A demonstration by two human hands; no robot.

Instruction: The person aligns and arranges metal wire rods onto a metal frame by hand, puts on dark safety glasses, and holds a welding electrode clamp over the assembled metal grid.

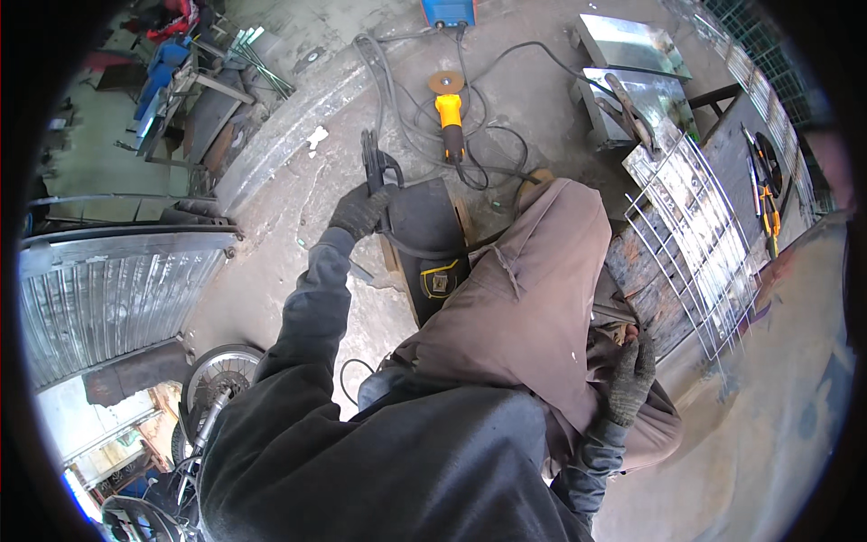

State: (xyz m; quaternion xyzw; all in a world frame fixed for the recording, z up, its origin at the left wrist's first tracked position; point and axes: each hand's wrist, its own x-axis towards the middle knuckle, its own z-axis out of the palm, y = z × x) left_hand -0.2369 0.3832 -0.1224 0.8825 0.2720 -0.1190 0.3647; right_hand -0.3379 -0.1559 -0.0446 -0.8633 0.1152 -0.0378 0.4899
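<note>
My left hand [359, 211], in a dark grey knit glove, is closed around a black handled tool [371, 161] whose exact kind I cannot make out. It is beside a dark flat board [426, 217], with a black-and-yellow tape measure [440, 279] at the board's near end. My right hand [631, 384], also gloved, is by my right knee with its fingers bent and a bare fingertip showing. Grey metal pieces [615, 313] lie close to its fingertips; what the fingers hold, if anything, is hidden.
A yellow angle grinder [450, 116] lies ahead among loose cables. Beyond it stands a blue machine [449, 12]. At right, a wire grid [691, 244] lies over metal sheet, near a clamp [627, 113] and orange-handled pliers [769, 219]. A motorcycle wheel [221, 379] is at left.
</note>
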